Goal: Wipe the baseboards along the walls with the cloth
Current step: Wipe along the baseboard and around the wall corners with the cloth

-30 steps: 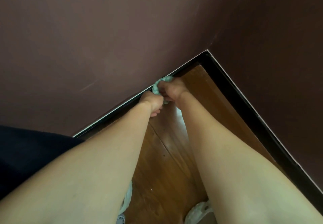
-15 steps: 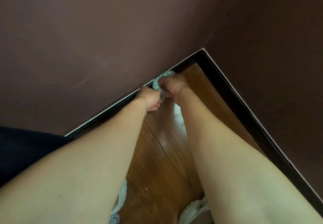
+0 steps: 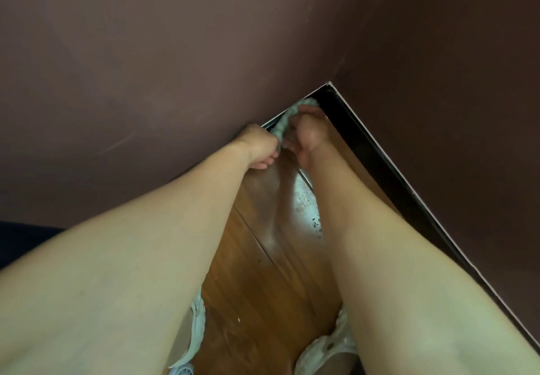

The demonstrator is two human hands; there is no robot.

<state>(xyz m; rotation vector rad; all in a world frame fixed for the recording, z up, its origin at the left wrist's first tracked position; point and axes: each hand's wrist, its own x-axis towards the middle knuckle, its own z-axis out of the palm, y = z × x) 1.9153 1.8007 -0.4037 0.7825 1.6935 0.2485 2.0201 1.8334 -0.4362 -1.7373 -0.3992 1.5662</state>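
Observation:
A pale green cloth is bunched against the dark baseboard close to the room corner. My right hand grips the cloth's far end and presses it at the foot of the left wall. My left hand holds the cloth's near end, just left of the right hand. Both forearms reach forward and hide most of the left wall's baseboard. The right wall's black baseboard, with its thin white top edge, runs down to the lower right.
Two dark brownish walls meet at the corner. The glossy wooden floor shows a bright reflection with dark specks. My feet in white sandals stand at the bottom. A dark blue object sits at left.
Both hands and the cloth have slid along the left wall's baseboard toward the corner. The right hand now sits almost at the corner.

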